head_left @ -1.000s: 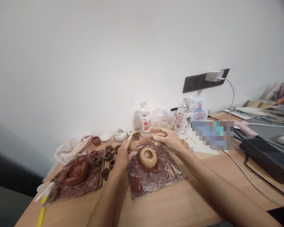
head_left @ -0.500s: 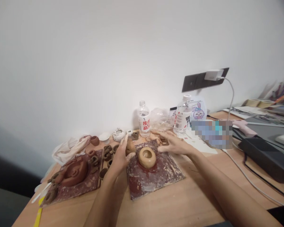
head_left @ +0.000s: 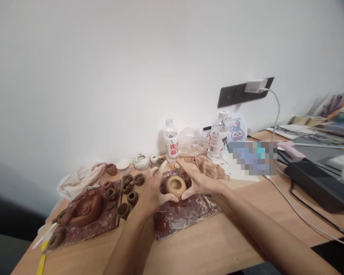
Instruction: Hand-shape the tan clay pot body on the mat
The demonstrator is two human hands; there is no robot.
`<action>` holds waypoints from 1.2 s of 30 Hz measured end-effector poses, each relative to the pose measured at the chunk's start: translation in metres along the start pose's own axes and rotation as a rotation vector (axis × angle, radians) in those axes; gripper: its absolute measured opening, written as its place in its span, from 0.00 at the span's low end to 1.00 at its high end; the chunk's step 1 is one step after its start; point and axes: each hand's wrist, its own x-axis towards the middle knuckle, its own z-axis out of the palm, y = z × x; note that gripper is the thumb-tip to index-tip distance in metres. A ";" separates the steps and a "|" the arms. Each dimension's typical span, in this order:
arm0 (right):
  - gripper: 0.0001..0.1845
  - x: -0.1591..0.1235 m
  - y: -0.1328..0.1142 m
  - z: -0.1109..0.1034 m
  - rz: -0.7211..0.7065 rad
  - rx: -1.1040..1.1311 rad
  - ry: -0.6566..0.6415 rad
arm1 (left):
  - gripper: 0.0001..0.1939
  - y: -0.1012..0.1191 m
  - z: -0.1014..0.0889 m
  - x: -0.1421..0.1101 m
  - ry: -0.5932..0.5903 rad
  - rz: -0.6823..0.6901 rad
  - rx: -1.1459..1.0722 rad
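Note:
A small, round, light-tan clay pot [head_left: 176,185] with a wide mouth sits on a dark red, clay-smeared board [head_left: 186,215]. Cupped round its left side is my left hand [head_left: 156,189], the thumb against the front of the pot. My right hand [head_left: 199,181] curves about the right side in the same way, its thumb close to the left one. The fingers of both hands reach toward the back of the pot. Behind my right hand lies a crumpled tan cloth [head_left: 213,168].
Several small brown clay pots [head_left: 132,197] stand left of my left hand. Farther left, a second board [head_left: 103,225] bears a large reddish-brown clay piece [head_left: 87,210]. Two plastic bottles [head_left: 171,143] stand by the wall. Cables and a black box [head_left: 321,185] lie at the right.
Both hands have come inward, from apart on either side of the clay pot to cupped around it. The crumpled cloth behind my right hand shows more now. The view has shifted slightly.

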 end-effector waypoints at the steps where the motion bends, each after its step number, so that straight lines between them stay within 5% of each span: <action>1: 0.67 0.000 0.000 0.000 0.000 0.008 0.006 | 0.52 -0.001 0.001 0.000 -0.001 0.000 0.000; 12: 0.66 0.001 -0.005 -0.004 -0.052 0.098 -0.039 | 0.49 -0.008 0.005 0.001 -0.018 0.039 0.124; 29: 0.57 0.004 0.000 0.001 -0.029 0.136 0.064 | 0.51 -0.020 0.008 0.004 -0.020 0.139 0.138; 36: 0.46 0.002 -0.001 -0.006 0.074 0.192 0.054 | 0.46 -0.019 0.008 0.005 -0.024 0.100 0.135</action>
